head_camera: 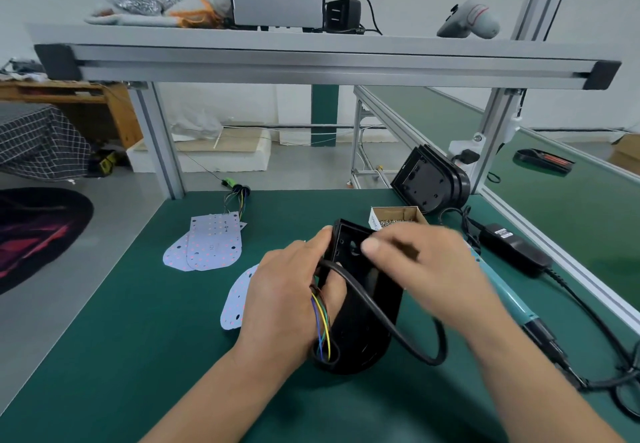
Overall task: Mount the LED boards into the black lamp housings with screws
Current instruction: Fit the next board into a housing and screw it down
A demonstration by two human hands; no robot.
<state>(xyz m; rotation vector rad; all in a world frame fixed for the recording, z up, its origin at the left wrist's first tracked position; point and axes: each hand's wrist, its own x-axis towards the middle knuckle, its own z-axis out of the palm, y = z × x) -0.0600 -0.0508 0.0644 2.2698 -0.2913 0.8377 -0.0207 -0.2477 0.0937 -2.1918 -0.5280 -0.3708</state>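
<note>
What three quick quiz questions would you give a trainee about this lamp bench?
1. True or false: the left hand grips the black housing.
2. Where is the screw box? A top shelf; B green mat, behind the held housing; C floor.
3. Fill in: the teal screwdriver lies on the person's ____ side.
Key: 1 true; 2 B; 3 right.

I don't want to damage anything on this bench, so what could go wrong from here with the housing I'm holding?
The black cable loops across the housing your left hand grips, beside the coloured wires; either could get trapped under a board. The open screw box sits just behind your blurred right hand; a sweep might spill it. One LED board lies partly under your left hand and could get scraped.
</note>
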